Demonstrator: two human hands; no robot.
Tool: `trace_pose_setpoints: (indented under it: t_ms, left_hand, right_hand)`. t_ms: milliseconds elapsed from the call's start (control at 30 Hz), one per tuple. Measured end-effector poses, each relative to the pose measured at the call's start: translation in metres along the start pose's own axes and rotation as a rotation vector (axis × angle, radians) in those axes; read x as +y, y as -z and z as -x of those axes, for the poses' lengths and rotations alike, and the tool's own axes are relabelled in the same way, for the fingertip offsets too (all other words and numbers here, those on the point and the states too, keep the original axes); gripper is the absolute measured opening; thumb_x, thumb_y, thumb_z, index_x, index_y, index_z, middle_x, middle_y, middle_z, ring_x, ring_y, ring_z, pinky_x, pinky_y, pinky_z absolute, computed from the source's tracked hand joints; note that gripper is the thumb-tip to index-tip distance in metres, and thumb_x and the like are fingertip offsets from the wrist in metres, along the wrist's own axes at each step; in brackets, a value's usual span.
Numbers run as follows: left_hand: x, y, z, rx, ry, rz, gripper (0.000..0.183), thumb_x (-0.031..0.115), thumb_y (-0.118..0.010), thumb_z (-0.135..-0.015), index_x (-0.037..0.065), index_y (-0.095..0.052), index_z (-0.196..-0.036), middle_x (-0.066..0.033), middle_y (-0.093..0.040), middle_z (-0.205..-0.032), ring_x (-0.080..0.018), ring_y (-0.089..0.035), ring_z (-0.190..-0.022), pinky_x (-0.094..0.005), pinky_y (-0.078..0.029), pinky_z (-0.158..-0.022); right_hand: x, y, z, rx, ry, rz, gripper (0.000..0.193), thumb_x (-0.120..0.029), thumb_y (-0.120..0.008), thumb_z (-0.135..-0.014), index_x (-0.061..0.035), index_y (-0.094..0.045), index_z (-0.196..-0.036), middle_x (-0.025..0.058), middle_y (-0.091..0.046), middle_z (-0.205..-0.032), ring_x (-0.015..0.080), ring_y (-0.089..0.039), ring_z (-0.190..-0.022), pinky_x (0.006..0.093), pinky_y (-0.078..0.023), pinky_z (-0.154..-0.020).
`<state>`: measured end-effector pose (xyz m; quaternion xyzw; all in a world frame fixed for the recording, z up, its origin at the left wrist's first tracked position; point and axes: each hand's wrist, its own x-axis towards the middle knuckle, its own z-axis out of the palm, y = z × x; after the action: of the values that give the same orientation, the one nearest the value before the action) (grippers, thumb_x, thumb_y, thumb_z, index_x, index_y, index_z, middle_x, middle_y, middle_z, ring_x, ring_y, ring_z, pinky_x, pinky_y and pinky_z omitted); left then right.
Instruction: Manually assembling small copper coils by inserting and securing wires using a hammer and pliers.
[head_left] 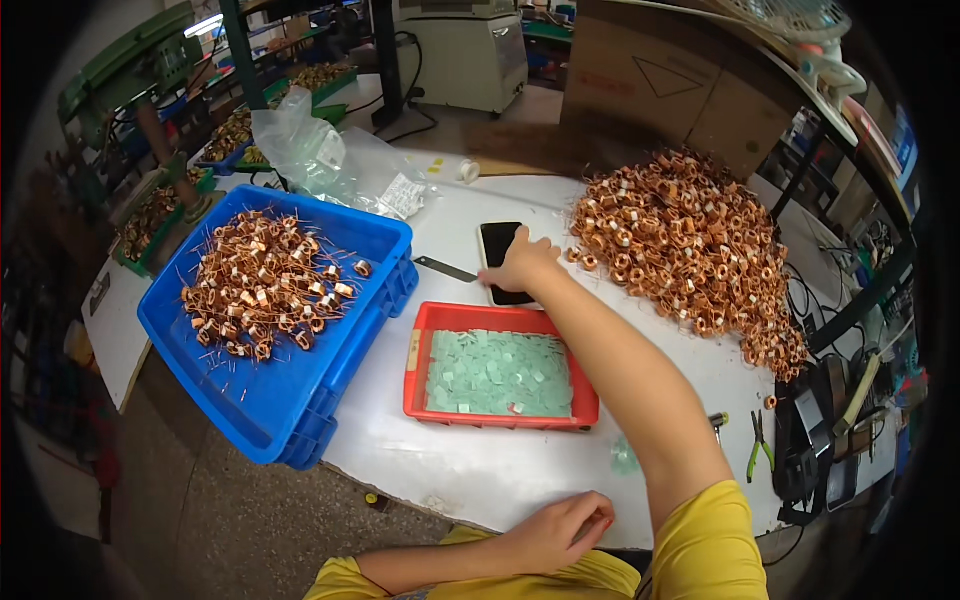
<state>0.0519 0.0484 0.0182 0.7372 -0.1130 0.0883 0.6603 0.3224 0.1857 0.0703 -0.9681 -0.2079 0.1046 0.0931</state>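
My right hand (pixel 525 265) is stretched across the table over a dark-screened phone (pixel 503 243). Its fingers are spread, with the thumb by the phone's left edge, beside the end of a thin dark metal blade (pixel 446 268). I cannot tell whether the fingertips press on the phone. My left hand (pixel 558 532) rests low at the table's front edge, near my lap, fingers curled in; whatever may be inside them is hidden. Between the hands sits a red tray (pixel 412 370) filled with small pale green flat pieces (pixel 498 372).
On the left, a blue bin (pixel 345 370) holds copper wire coils (pixel 265 285). A large heap of coils (pixel 690 250) covers the right side. Green-handled pliers (pixel 760 448) lie at the right edge. Clear plastic bags (pixel 340 165) and a cardboard box (pixel 670 85) stand behind.
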Motion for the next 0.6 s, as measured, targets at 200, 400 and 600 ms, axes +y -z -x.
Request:
trace_pose_setpoints:
  t_ms: [200,400,600]
  left_hand:
    - [-0.001,0.006,0.002,0.001,0.002,0.053,0.014,0.000,-0.053,-0.083,0.003,-0.050,-0.095,-0.0082,-0.057,-0.082,-0.0198,-0.055,-0.067,-0.0277,-0.044,-0.062]
    - [0.002,0.008,-0.002,-0.018,0.009,0.049,0.013,0.000,-0.052,-0.082,0.003,-0.050,-0.095,-0.0087,-0.057,-0.081,-0.0203,-0.053,-0.066,-0.0283,-0.043,-0.061]
    - [-0.010,0.003,0.003,-0.034,0.003,0.023,0.015,0.001,-0.052,-0.082,0.002,-0.050,-0.098,-0.0102,-0.057,-0.080,-0.0214,-0.052,-0.065,-0.0294,-0.043,-0.061]
  right_hand:
    - [-0.021,-0.003,0.004,-0.099,-0.087,-0.013,0.072,-0.036,-0.072,-0.069,-0.0082,-0.034,-0.124,0.0178,-0.042,-0.117,0.0317,-0.041,-0.106,0.0433,-0.040,-0.081]
    - [-0.019,-0.017,-0.005,0.045,-0.032,-0.157,0.070,-0.033,-0.072,-0.069,-0.0082,-0.035,-0.123,0.0185,-0.042,-0.115,0.0325,-0.041,-0.101,0.0453,-0.036,-0.079]
    - [-0.031,-0.025,-0.030,0.120,-0.107,-0.174,0.064,-0.030,-0.070,-0.070,-0.0077,-0.038,-0.121,0.0192,-0.045,-0.113,0.0317,-0.041,-0.100,0.0459,-0.035,-0.079]
